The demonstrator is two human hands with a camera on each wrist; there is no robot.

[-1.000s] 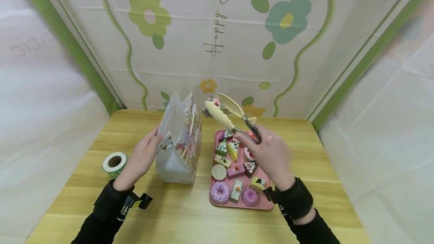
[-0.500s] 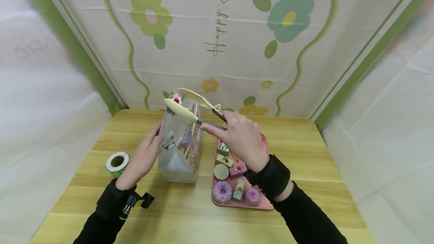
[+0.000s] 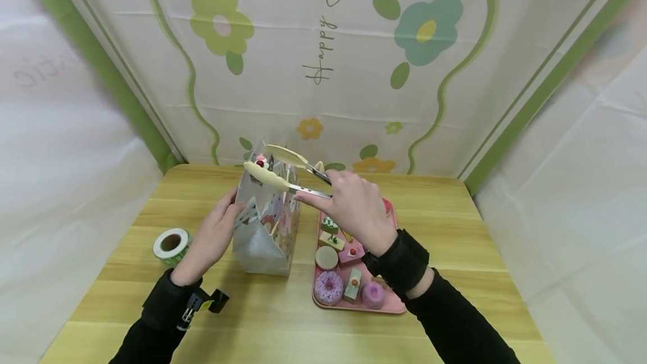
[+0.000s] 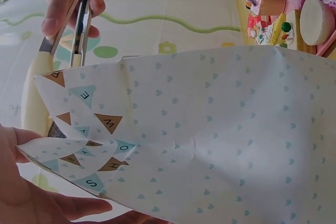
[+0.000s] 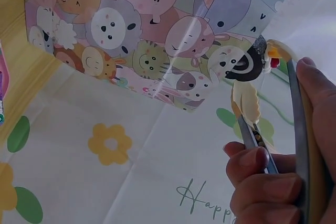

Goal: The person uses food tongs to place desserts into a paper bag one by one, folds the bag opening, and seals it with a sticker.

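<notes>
My left hand grips the left edge of an upright paper bag, its thumb and fingers at the upper rim. The bag's top is open; cartoon animals cover one face and small blue hearts another. My right hand holds food tongs with steel arms and cream tips. Between those tips sits a small dark toy cake with white-pink topping and a red cherry. Tips and cake overlap the bag's mouth in the head view. In the left wrist view, the bag hides most of the cake.
Right of the bag lies a pink tray with several toy cakes and a purple doughnut, partly covered by my right arm. A roll of labels stands left of the bag on the wooden table. Printed cloth surrounds the table.
My right hand has carried the tongs and cake leftward from over the tray to the bag's mouth, then slightly lower. My left hand has kept its grip on the bag.
</notes>
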